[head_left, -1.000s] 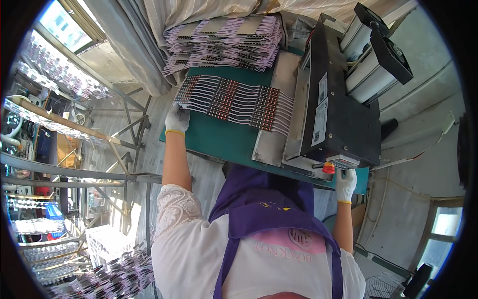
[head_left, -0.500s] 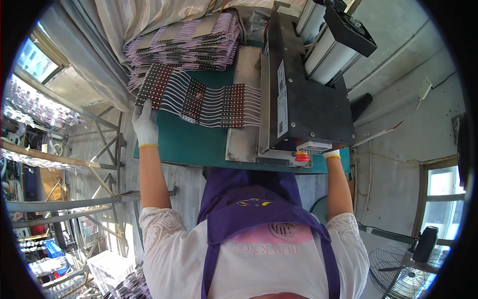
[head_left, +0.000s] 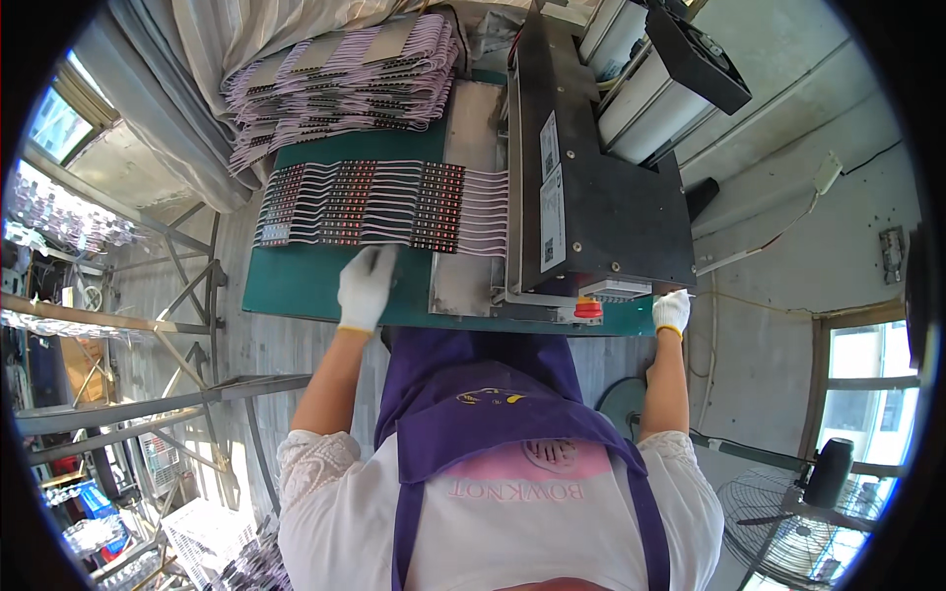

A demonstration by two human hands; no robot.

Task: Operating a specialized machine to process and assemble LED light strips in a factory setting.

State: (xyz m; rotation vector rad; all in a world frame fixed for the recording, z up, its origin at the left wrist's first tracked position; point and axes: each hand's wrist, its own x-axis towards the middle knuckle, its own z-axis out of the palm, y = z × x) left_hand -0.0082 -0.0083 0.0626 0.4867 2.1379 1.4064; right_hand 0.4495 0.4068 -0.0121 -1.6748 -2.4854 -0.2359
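My left hand (head_left: 367, 286), in a white glove with a yellow cuff, hovers over the green tabletop, its fingers stretched toward the near edge of a sheet of LED modules (head_left: 340, 202). The fingers look slightly blurred and hold nothing I can see. This sheet has black bands with reddish dots, joined by rows of pale wires. It lies flat, and its right end runs under the black press machine (head_left: 621, 207). My right hand (head_left: 672, 311), also gloved, is at the machine's near right corner; its fingers are partly hidden.
A tall pile of folded LED strings (head_left: 345, 79) stands at the back left beside a grey curtain (head_left: 163, 108). A red button (head_left: 588, 309) sits on the machine's front. Metal rails (head_left: 118, 409) stand left of the table, and a fan (head_left: 798, 512) at lower right.
My left hand has left the sheet's far-left end and moved right and nearer. The sheet now lies straighter and flatter. My right hand has shifted slightly right, out from behind the machine's corner.
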